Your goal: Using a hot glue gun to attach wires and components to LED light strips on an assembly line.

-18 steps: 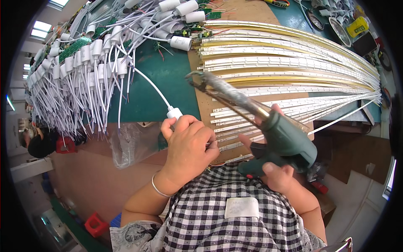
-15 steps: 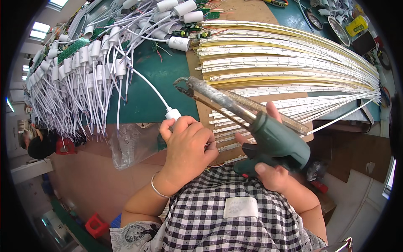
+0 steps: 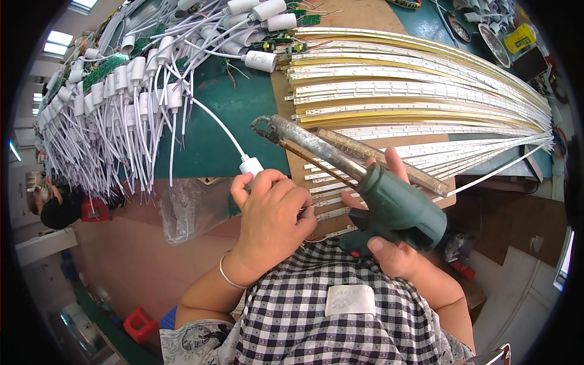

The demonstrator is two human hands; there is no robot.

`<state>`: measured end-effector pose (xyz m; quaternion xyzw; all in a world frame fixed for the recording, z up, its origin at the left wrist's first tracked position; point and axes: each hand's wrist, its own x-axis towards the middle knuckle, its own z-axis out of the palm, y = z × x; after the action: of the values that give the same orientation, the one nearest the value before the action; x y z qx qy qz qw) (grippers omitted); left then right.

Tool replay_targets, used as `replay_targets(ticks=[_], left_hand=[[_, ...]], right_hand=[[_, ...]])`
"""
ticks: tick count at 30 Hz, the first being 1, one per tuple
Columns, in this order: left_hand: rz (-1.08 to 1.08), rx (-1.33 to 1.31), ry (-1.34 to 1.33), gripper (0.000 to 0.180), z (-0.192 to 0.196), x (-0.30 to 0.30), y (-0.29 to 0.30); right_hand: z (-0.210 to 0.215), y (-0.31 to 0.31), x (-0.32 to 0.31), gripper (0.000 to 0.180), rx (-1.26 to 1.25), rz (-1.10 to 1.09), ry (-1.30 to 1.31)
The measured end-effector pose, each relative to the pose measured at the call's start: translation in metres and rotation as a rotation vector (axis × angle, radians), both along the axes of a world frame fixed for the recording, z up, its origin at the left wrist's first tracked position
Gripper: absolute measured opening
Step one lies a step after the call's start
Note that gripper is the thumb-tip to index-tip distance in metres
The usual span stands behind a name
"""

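Note:
My left hand [image 3: 274, 204] is closed around a white cylindrical cap [image 3: 250, 165], whose white cable curves up and left toward the pile; the cap's lower end is hidden by my fingers. In my right hand [image 3: 395, 252] is a dark green soldering gun [image 3: 401, 204], gripped by its handle. Its metal barrel points up and left, above the ends of the white LED strips [image 3: 340, 109]. A thin rod runs beside the barrel to the tip, which is apart from the cap. Behind the gun lies a narrow wooden bar [image 3: 383, 161].
Many white caps with cables [image 3: 140, 79] and green circuit boards [image 3: 106, 70] are heaped at the left of the green table [image 3: 213, 140]. A clear plastic bag [image 3: 185, 213] hangs at its front edge. A red stool [image 3: 140, 325] stands lower left. Another person [image 3: 58, 207] is far left.
The soldering gun has shifted very slightly in my right hand, and its barrel sits a little lower. My left hand stays in place with the cap.

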<state>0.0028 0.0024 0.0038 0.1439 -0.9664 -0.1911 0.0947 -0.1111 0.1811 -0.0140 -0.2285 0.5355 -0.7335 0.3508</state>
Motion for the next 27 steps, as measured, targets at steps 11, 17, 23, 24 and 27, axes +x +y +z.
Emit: replay_targets(ticks=[11, 17, 23, 24, 27], left_hand=[[0.002, 0.037, 0.081, 0.014, -0.0044, 0.0039, 0.0013], [0.011, 0.04, 0.067, 0.013, -0.0036, 0.0019, 0.0024], [0.007, 0.021, 0.033, 0.012, -0.0047, -0.0017, 0.0027], [0.003, 0.016, 0.031, 0.012, -0.0047, -0.0021, 0.0024], [-0.008, 0.004, 0.024, 0.012, -0.0045, -0.0035, 0.0012]], right_hand=[[-0.0006, 0.0018, -0.0025, 0.117, 0.045, 0.007, -0.045], [0.0014, 0.0003, -0.0026, 0.117, 0.044, 0.006, -0.023], [0.0003, 0.0006, -0.0017, 0.115, 0.041, 0.004, -0.026], [0.0004, 0.0005, -0.0016, 0.115, 0.038, 0.003, -0.029], [0.0008, 0.0, -0.0016, 0.114, 0.032, 0.005, -0.037]])
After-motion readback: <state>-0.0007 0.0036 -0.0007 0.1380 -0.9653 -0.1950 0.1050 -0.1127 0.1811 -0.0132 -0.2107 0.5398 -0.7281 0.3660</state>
